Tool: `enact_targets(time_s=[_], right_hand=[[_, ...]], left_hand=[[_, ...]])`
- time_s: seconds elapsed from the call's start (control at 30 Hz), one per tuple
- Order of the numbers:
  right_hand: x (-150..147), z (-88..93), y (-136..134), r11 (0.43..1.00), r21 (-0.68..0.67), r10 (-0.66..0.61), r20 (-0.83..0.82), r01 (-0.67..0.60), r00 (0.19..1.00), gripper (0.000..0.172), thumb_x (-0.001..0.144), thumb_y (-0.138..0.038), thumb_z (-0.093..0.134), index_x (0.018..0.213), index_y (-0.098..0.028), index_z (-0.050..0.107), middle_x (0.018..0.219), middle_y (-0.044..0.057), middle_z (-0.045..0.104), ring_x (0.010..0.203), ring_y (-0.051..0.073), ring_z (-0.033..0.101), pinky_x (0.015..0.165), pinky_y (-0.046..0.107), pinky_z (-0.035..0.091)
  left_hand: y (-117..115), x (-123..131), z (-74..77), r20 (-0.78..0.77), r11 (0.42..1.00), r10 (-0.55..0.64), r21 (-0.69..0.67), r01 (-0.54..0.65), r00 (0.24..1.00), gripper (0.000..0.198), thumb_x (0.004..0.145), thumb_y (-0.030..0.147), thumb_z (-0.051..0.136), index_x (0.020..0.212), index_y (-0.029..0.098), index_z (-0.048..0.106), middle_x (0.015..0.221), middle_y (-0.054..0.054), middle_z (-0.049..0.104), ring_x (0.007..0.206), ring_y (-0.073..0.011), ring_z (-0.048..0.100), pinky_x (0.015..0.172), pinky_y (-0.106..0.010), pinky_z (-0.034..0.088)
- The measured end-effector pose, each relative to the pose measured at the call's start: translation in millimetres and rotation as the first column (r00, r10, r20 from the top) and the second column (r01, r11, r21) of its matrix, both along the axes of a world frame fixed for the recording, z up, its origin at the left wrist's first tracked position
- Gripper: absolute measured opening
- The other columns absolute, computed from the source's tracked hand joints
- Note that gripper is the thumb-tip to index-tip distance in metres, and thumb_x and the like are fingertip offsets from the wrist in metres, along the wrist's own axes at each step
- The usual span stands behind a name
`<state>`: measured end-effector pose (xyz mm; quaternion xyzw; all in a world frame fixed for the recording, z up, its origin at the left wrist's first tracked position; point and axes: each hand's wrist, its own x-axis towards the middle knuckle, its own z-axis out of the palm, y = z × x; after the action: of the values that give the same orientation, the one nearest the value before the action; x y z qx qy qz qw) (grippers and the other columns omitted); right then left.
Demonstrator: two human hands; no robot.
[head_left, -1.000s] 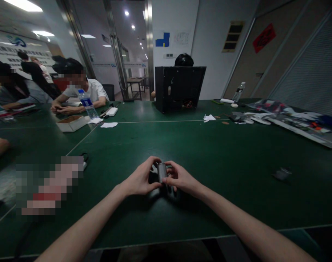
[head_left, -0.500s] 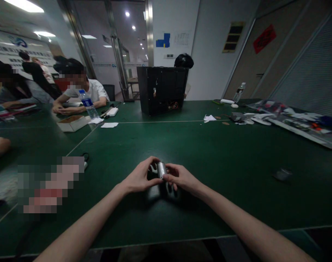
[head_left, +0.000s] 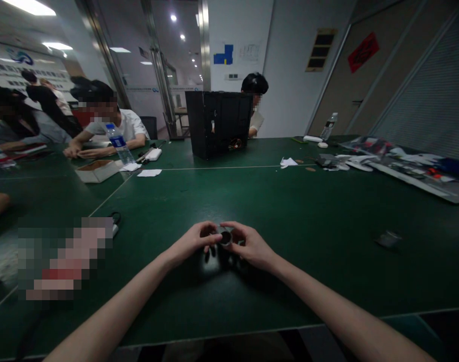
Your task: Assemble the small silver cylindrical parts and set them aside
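Between my hands, just above the green table, is a small silvery metal cylinder. One round end, dark inside with a bright rim, faces me. My left hand grips it from the left, the thumb lying by the rim. From the other side my right hand closes round it, fingers over the top and thumb low on the rim. The fingers hide most of the cylinder's side.
A black computer case stands across the table. At the left are a water bottle, a shallow open box and a blurred-out pinkish object. A small dark item lies right. Several people sit or stand beyond.
The cylinder has turned from showing its shiny side, roughly upright, to showing its dark round end. My right fingers have moved up over it, and my left thumb has risen to the rim.
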<state>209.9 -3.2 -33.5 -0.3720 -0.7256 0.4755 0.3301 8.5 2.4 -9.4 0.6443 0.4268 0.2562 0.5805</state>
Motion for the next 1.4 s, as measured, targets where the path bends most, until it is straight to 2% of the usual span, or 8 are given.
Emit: enact_targets(time_s=[0.3,0.53,0.7,0.8,0.93,1.07,1.23,1.4], right_hand=[[0.1,-1.8,-0.2,0.998,0.064,0.004,0.04,-0.007,0.999,0.041,0.082,-0.039,0.06,0.116,-0.018,0.06,0.08,0.003,0.065,0.071,0.015,0.058,0.062,0.025,0.044],[0.6,-1.0,0.0,0.998,0.055,-0.015,0.058,0.012,0.998,0.041,0.079,-0.034,0.063,0.116,-0.017,0.059,0.08,0.002,0.065,0.068,0.013,0.057,0.063,0.025,0.043],[1.3,-5.3,1.6,0.998,0.069,-0.004,0.051,0.001,0.999,0.043,0.077,-0.029,0.064,0.118,-0.019,0.055,0.076,0.0,0.062,0.067,0.012,0.055,0.062,0.023,0.043],[1.0,-9.7,3.1,0.999,0.041,-0.024,0.012,0.024,1.0,0.047,0.076,-0.02,0.061,0.121,-0.019,0.049,0.082,0.001,0.062,0.064,0.01,0.054,0.057,0.022,0.043],[-0.4,-10.8,4.6,0.991,-0.13,-0.034,-0.053,0.027,0.998,0.047,0.077,-0.014,0.052,0.123,-0.02,0.041,0.09,0.003,0.062,0.061,0.009,0.054,0.047,0.018,0.043],[-1.1,-9.0,4.9,0.965,-0.261,-0.049,-0.127,0.014,0.991,0.041,0.082,-0.023,0.05,0.121,-0.02,0.038,0.088,0.002,0.059,0.061,0.009,0.055,0.043,0.017,0.042],[0.5,-9.8,4.8,0.98,-0.199,-0.002,-0.1,-0.018,0.995,0.053,0.076,-0.028,0.066,0.121,-0.018,0.04,0.095,0.005,0.061,0.065,0.01,0.055,0.046,0.019,0.044],[0.5,-8.1,5.3,0.996,-0.088,-0.024,0.016,0.025,1.0,0.047,0.074,-0.027,0.068,0.115,-0.015,0.05,0.097,0.007,0.063,0.067,0.011,0.055,0.05,0.021,0.044]], left_hand=[[0.4,-3.3,-9.6,0.137,0.974,0.009,-0.227,0.022,0.99,0.043,0.079,0.046,0.065,0.103,0.011,0.059,0.088,-0.007,0.062,0.071,-0.012,0.061,0.059,-0.02,0.048],[-0.4,-3.5,-6.3,0.135,0.979,-0.007,-0.201,0.034,0.991,0.04,0.078,0.043,0.066,0.101,0.011,0.059,0.088,-0.007,0.062,0.076,-0.0145,0.061,0.064,-0.023,0.049],[-1.6,-2.8,0.7,0.066,0.993,-0.01,-0.119,0.017,0.998,0.043,0.072,0.031,0.072,0.107,0.015,0.053,0.099,-0.006,0.061,0.088,-0.0172,0.06,0.073,-0.029,0.048],[-1.3,-2.6,1.8,0.038,1.0,-0.014,-0.026,0.015,0.999,0.051,0.068,0.024,0.075,0.11,0.015,0.048,0.096,-0.005,0.06,0.083,-0.0161,0.059,0.073,-0.03,0.048],[-2.4,-2.5,0.9,-0.031,0.986,-0.025,0.166,0.03,0.999,0.057,0.066,0.022,0.076,0.115,0.018,0.045,0.107,-0.007,0.055,0.086,-0.0175,0.058,0.071,-0.031,0.049],[-6.1,-1.2,1.2,-0.09,0.948,-0.023,0.315,0.05,0.996,0.058,0.066,0.019,0.074,0.115,0.021,0.044,0.115,-0.008,0.052,0.092,-0.019,0.057,0.076,-0.034,0.05],[-11.1,1.2,4.1,-0.234,0.891,-0.027,0.435,0.13,0.972,0.054,0.07,0.014,0.069,0.117,0.021,0.042,0.113,-0.007,0.054,0.088,-0.0184,0.056,0.076,-0.034,0.049],[-12.9,2.2,2.2,-0.287,0.853,-0.026,0.493,0.171,0.958,0.052,0.073,0.015,0.065,0.118,0.021,0.04,0.111,-0.007,0.054,0.088,-0.0189,0.055,0.077,-0.033,0.048]])
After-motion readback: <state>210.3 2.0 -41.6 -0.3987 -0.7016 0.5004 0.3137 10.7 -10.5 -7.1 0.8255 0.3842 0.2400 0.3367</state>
